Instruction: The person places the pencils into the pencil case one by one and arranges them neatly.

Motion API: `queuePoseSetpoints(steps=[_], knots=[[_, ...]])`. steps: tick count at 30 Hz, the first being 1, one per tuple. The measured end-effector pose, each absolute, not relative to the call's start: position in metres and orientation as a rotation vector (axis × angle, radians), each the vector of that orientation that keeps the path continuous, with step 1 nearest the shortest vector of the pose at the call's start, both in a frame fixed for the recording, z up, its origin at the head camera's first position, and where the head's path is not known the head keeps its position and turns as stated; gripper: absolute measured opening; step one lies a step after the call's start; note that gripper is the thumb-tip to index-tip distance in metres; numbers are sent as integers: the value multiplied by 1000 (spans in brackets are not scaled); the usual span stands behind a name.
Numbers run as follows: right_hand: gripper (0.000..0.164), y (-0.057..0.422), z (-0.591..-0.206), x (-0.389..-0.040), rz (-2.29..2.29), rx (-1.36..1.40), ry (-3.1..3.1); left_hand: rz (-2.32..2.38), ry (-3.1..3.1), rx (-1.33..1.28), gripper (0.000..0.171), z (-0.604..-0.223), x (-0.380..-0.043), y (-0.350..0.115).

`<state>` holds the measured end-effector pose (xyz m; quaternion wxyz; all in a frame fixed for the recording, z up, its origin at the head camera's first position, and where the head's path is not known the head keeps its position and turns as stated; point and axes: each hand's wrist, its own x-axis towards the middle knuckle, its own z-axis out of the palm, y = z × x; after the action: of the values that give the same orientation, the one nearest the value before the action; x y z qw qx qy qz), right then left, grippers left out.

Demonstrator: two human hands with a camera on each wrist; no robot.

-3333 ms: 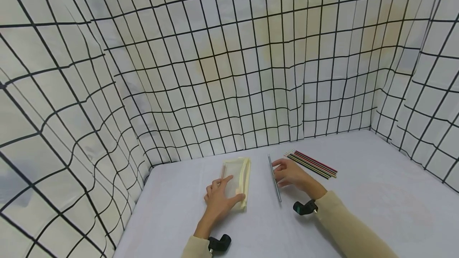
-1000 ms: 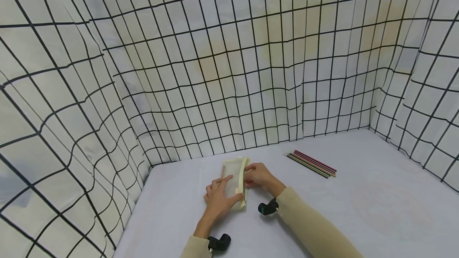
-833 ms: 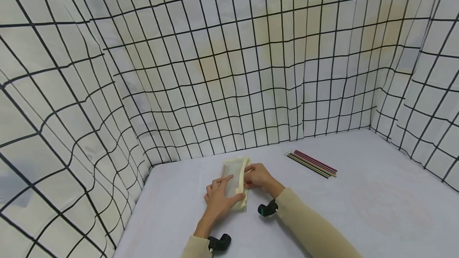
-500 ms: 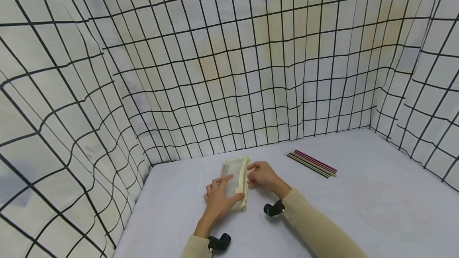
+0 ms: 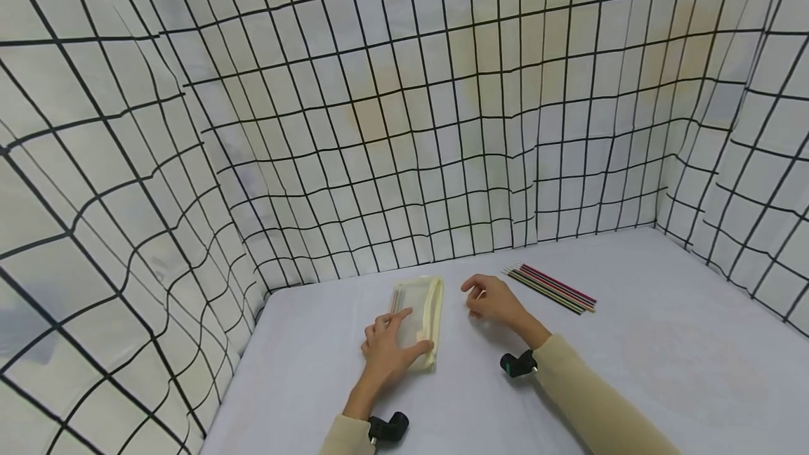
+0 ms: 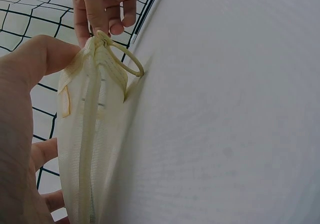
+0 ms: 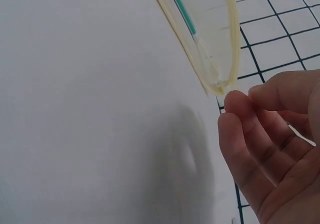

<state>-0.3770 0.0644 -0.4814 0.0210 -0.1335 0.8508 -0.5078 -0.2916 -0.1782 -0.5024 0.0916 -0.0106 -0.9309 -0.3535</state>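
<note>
A pale-yellow mesh zip pencil case lies on the white table, with thin pencils showing through its left side. My left hand holds it down, fingers spread over the mesh and thumb at the zip edge; in the left wrist view the thumb grips beside the zip, near a loop tab. Through the open mouth in the right wrist view I see a teal pencil inside. My right hand hovers right of the case, fingers loosely bent and holding nothing.
A row of several striped pencils, black, yellow and red, lies on the table to the right of my right hand. White cloth walls with a black grid enclose the table at the back and sides.
My right hand took a grey pencil from the table to the pencil case's mouth and has since withdrawn to the right without it. My left hand stays on the case.
</note>
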Motion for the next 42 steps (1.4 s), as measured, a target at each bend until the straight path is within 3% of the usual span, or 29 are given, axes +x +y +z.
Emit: queuePoseSetpoints(steps=[15, 32, 42], knots=[[23, 116, -475, -388, -1233, -625, 2939, -1029, -2763, -59, 80, -500, -292, -181], [47, 155, -467, -390, -950, -673, 3021, -1022, -2762, -66, 81, -502, -292, -181], [50, 171, -468, -390, -783, -605, 3106, -1034, -2756, -77, 80, -501, -290, -180]])
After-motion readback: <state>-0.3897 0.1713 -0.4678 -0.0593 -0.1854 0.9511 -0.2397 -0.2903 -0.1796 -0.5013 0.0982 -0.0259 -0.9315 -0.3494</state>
